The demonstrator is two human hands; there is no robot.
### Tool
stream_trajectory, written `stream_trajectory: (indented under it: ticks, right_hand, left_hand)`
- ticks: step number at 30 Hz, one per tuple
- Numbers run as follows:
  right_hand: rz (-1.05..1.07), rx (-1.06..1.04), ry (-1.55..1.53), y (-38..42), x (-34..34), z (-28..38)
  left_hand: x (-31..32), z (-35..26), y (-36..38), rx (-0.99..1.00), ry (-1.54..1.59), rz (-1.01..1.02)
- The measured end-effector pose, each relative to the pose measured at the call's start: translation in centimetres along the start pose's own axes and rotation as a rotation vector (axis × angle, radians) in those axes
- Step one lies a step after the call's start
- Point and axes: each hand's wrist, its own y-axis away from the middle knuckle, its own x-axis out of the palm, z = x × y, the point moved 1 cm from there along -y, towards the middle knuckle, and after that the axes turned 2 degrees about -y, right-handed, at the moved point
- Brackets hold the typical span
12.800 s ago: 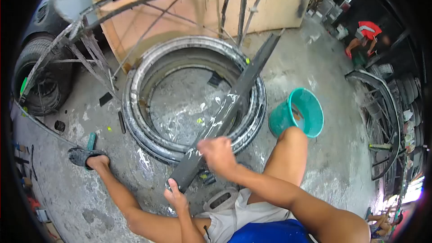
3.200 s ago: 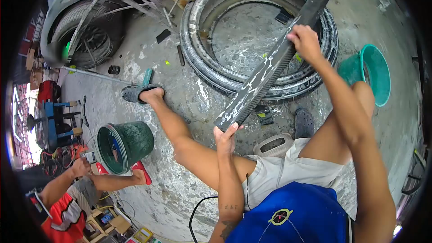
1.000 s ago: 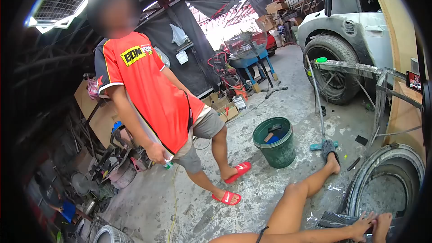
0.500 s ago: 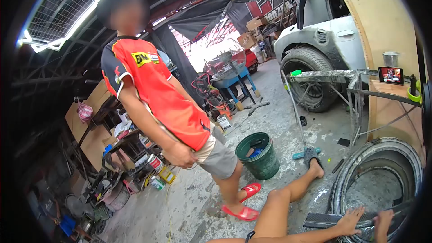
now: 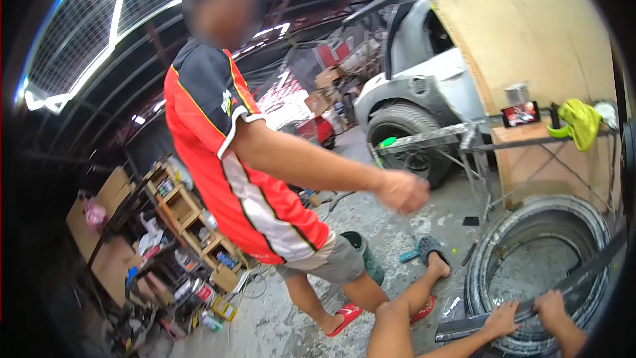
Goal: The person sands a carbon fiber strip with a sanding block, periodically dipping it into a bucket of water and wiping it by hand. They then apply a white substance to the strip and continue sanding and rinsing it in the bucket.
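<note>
At the bottom right, my left hand [image 5: 501,319] and my right hand [image 5: 550,305] both rest on a long dark strip [image 5: 589,272]. The left hand is near the strip's low end, the right hand a little further along. The strip lies slanted across a large round ring mould [image 5: 483,258] on the concrete floor. My bare leg [image 5: 405,308] stretches toward the ring, its foot in a dark sandal [image 5: 429,247].
A person in a red shirt [image 5: 252,185] stands close on my left, one hand [image 5: 403,191] reaching out over my leg. A green bucket [image 5: 366,258] sits behind that person's legs. A metal stand [image 5: 430,139] holds a phone [image 5: 520,114] and a yellow-green cloth [image 5: 582,122]. Cluttered shelves [image 5: 185,225] are at the left.
My view has swung further right and up. The person in red has stepped closer and stretched an arm out toward the ring. My hands stay on the strip.
</note>
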Motion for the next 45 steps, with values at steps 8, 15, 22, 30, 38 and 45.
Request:
stream_trajectory:
  ticks: [8, 15, 22, 30, 38, 45]
  right_hand:
    - [-0.304, 0.399, 0.115, 1.6, -9.4, -6.3]
    - [-0.01, 0.026, 0.037, 1.1, -7.2, -2.3]
    - [-0.058, 0.504, 0.35, 0.1, -9.8, -2.2]
    - [-0.065, 0.363, 0.147, 1.9, -11.6, -4.8]
    - [0.06, 0.166, 0.291, 0.4, -9.3, 2.8]
    - [-0.185, 0.516, 0.345, 4.0, -12.9, -8.6]
  left_hand:
    - [-2.3, -1.3, 0.1, -0.041, -0.092, 0.097]
    - [-1.2, -0.8, 0.3, 0.016, -0.102, 0.019]
    - [-1.5, -1.4, 0.1, -0.011, -0.112, 0.026]
    - [-1.8, -1.2, -0.1, -0.004, -0.103, 0.045]
    - [-2.2, -1.4, -0.2, -0.011, -0.099, 0.053]
    - [-2.0, -1.2, 0.0, -0.007, -0.079, 0.032]
